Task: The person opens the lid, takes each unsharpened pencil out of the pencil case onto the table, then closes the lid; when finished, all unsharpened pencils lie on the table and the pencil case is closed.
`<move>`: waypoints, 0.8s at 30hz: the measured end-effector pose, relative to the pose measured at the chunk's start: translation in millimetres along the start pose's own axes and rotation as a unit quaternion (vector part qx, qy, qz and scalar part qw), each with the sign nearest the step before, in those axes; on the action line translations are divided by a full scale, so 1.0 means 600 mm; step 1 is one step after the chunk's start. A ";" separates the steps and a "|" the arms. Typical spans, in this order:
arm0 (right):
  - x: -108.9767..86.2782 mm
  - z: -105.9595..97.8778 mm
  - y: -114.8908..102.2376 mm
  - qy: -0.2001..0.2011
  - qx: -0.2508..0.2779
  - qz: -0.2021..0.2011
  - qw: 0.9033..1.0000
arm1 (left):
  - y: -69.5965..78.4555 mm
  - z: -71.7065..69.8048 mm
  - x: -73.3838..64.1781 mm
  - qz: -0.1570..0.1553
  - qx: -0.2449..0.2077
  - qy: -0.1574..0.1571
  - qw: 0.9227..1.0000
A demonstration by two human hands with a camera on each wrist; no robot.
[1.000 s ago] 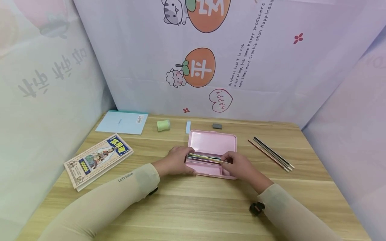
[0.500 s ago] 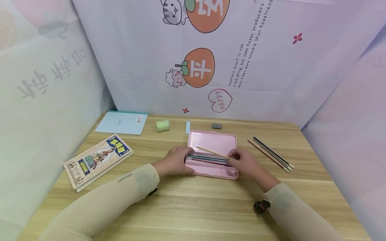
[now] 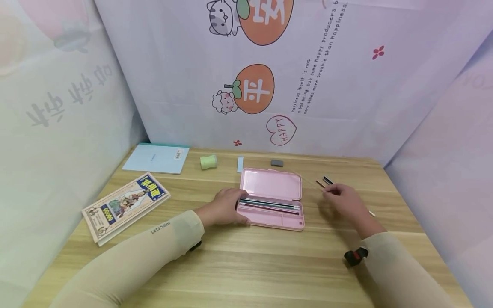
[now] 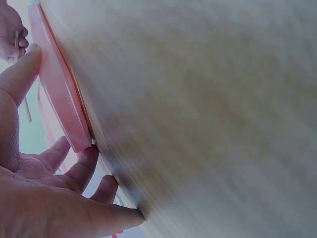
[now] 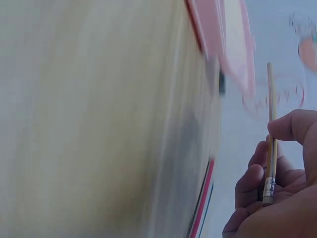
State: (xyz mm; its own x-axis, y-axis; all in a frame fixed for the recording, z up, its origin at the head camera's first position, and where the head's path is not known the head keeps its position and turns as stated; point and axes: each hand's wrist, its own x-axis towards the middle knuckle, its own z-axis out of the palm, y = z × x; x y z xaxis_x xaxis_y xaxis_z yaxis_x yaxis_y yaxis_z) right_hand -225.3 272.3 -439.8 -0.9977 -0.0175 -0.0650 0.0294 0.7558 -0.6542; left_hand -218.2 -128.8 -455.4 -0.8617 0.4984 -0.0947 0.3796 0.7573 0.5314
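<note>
A pink pencil case (image 3: 262,217) lies with its lid raised, several pencils (image 3: 269,205) in its long compartment. My left hand (image 3: 221,207) holds the left end of the case; in the left wrist view its thumb and fingers span that end. Off to the right of the case, above the table, my right hand (image 3: 346,207) pinches a yellow pencil (image 5: 271,158) between thumb and fingers, its eraser end toward the palm. The pencil looks thin and blurred in the head view. Beneath that hand, loose pencils (image 3: 327,180) are partly hidden.
Behind the case lie a grey eraser (image 3: 277,163), a light blue strip (image 3: 240,164) and a pale green spool-shaped object (image 3: 209,162). At the left are a light blue notebook (image 3: 154,159) and an illustrated book (image 3: 125,205). Printed cloth walls (image 3: 185,107) surround the wooden table (image 3: 246,265).
My right hand has lifted the yellow pencil out of the case and carried it right, toward the loose pencils. The left hand has stayed at the case's left end.
</note>
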 end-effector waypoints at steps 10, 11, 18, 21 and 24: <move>0.020 -0.072 0.101 0.038 -0.034 0.057 0.997 | 0.001 0.000 -0.002 -0.006 -0.005 0.001 1.000; 0.020 -0.078 0.108 0.038 -0.033 0.060 0.997 | 0.001 0.001 -0.001 -0.006 -0.005 0.000 1.000; 0.019 -0.096 0.142 0.023 -0.060 0.082 0.995 | 0.000 0.002 0.001 -0.005 -0.002 0.000 1.000; 0.019 -0.096 0.150 0.018 -0.066 0.092 0.993 | 0.000 0.001 0.001 -0.003 0.000 0.000 1.000; 0.021 -0.095 0.154 0.015 -0.075 0.087 0.993 | 0.001 0.001 0.000 -0.006 -0.002 0.000 1.000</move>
State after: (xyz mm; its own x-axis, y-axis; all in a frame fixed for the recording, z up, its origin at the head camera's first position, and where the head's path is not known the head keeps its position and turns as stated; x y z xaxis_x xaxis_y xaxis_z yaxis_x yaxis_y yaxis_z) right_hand -238.7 379.1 -458.1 -0.9799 0.1398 -0.1426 0.1941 0.8345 -0.5157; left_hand -218.0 -128.1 -455.8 -0.8661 0.4895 -0.1015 0.3680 0.7617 0.5332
